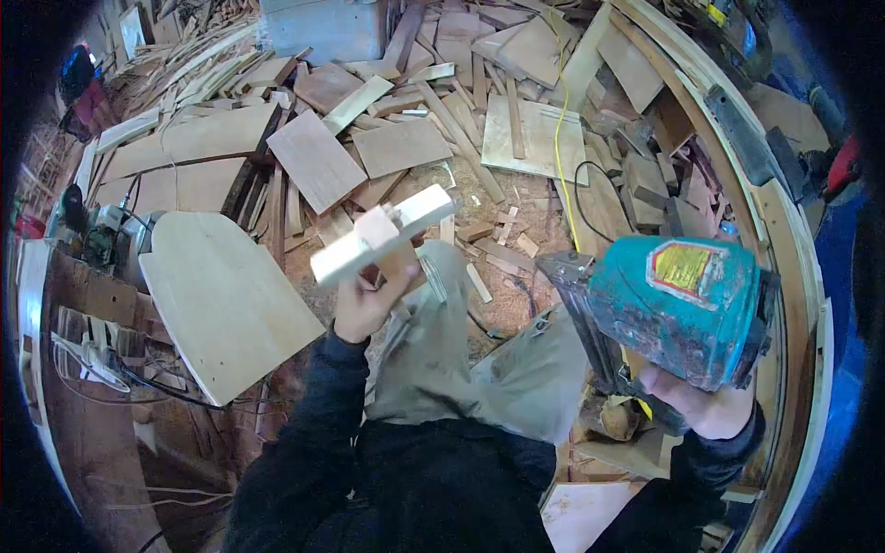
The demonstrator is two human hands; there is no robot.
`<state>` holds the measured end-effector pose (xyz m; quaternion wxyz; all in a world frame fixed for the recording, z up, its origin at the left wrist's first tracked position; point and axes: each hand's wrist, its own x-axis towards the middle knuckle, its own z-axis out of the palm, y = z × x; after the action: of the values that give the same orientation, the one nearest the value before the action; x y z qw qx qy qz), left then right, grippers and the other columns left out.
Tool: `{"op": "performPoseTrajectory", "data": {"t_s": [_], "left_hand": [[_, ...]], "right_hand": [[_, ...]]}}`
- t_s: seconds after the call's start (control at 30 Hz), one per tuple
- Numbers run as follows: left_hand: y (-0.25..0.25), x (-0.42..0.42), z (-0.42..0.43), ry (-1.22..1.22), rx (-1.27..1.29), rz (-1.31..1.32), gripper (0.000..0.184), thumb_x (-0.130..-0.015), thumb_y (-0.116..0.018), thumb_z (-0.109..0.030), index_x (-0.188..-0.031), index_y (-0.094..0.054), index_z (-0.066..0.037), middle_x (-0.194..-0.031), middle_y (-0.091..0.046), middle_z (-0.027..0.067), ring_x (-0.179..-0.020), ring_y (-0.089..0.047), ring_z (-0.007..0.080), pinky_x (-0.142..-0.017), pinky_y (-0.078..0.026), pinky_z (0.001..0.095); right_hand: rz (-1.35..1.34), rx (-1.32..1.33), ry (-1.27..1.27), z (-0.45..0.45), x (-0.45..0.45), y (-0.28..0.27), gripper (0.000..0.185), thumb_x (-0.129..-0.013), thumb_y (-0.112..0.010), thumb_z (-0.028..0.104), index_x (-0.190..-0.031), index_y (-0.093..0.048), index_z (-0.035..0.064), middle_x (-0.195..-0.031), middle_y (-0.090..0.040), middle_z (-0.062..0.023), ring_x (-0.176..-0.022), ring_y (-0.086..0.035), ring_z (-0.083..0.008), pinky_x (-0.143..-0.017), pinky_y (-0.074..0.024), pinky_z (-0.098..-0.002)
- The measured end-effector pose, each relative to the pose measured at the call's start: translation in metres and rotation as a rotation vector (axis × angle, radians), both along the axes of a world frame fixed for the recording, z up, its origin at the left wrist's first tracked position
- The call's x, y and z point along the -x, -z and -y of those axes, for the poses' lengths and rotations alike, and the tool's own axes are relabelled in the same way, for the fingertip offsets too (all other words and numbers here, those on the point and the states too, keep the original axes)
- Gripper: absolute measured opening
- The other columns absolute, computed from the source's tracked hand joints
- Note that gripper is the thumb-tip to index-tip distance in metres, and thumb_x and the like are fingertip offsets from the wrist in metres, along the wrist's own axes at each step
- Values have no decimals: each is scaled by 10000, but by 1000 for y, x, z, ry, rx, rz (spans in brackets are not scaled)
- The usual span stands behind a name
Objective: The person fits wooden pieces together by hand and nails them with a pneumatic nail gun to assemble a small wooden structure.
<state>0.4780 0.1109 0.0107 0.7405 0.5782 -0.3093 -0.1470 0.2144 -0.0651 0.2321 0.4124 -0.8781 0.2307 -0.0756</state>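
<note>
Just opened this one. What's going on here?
A person is working among wood offcuts. Their left hand holds up a pale wooden piece, a narrow strip with a small block across it, above their knees. Their right hand holds a teal power tool, apparently a nail gun, off to the right. The tool and the piece are apart. To the left is a pale board with a shaped end, and scrap wood covers much of the floor ahead.

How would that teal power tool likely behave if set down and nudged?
The teal tool in the right hand is probably heavy, being so bulky. It might rock or tip, since its sides look rounded.
</note>
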Motion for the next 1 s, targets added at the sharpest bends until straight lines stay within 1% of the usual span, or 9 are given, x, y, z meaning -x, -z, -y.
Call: {"op": "performPoseTrajectory", "data": {"t_s": [0.1, 0.13, 0.17, 0.27, 0.43, 0.53, 0.63, 0.73, 1.0], "left_hand": [[-33, 15, 12, -195, -49, 219, 255, -743, -669, -48, -868, -447, -41, -967, -615, 110, -836, -572, 192, -731, -464, 325], [-32, 15, 13, -307, -144, 314, 281, -722, -676, -61, -812, -410, -59, -937, -610, 112, -790, -557, 214, -708, -448, 343], [-36, 16, 14, -327, -161, 423, 304, -699, -689, -97, -830, -418, -57, -925, -596, 113, -790, -539, 240, -724, -417, 356], [-48, 14, 18, -421, -215, 770, 380, -656, -713, -174, -884, -437, -48, -890, -560, 116, -782, -503, 288, -740, -350, 381], [-50, 16, 22, -433, -163, 819, 398, -648, -709, -174, -919, -454, -34, -871, -548, 114, -782, -505, 287, -736, -350, 381], [-59, 21, 27, -385, -153, 748, 391, -667, -689, -183, -956, -485, -18, -866, -546, 124, -810, -524, 305, -746, -370, 388], [-72, 25, 27, -197, -171, 674, 376, -691, -663, -186, -982, -510, -5, -857, -545, 146, -833, -545, 334, -729, -402, 385], [-77, 36, 38, -12, -163, 577, 341, -708, -651, -184, -966, -522, -2, -837, -540, 177, -804, -559, 373, -660, -434, 375], [-79, 48, 49, -41, -146, 529, 324, -640, -686, -37, -930, -543, -47, -787, -581, 141, -721, -572, 362, -612, -462, 385]], "right_hand": [[189, -579, 516, -5, 1, 9, 352, -685, -660, -11, -1019, -552, -23, -788, -611, -92, -657, -583, -181, -619, -484, -293], [147, -340, 332, 2, 10, 16, 359, -681, -647, -2, -1021, -541, -46, -765, -604, -109, -642, -576, -190, -605, -477, -298], [137, -89, 176, 9, 18, 23, 369, -678, -633, 7, -1023, -529, -68, -742, -596, -125, -626, -568, -198, -592, -471, -302], [153, -205, 314, 21, 30, 36, 373, -689, -615, 29, -1032, -524, -86, -734, -594, -132, -613, -567, -205, -588, -468, -304], [142, -41, 205, 27, 43, 37, 391, -700, -602, 36, -1055, -513, -101, -725, -590, -155, -594, -566, -224, -582, -464, -314], [-114, -25, 131, 46, 61, 41, 551, -696, -750, 118, -1201, -531, 86, -1059, -611, -68, -895, -588, -198, -772, -481, -357], [132, -727, 336, 41, 61, 37, 543, -738, -727, 237, -1224, -521, 112, -1116, -602, -75, -977, -580, -230, -838, -467, -379], [20, 213, -7, 37, 53, 26, 346, -779, -643, 147, -1020, -522, -70, -780, -604, -146, -653, -588, -240, -609, -472, -332], [50, 382, -20, 23, 40, -5, 284, -808, -672, 260, -906, -570, 14, -737, -598, -60, -666, -574, -175, -632, -461, -292]]}}
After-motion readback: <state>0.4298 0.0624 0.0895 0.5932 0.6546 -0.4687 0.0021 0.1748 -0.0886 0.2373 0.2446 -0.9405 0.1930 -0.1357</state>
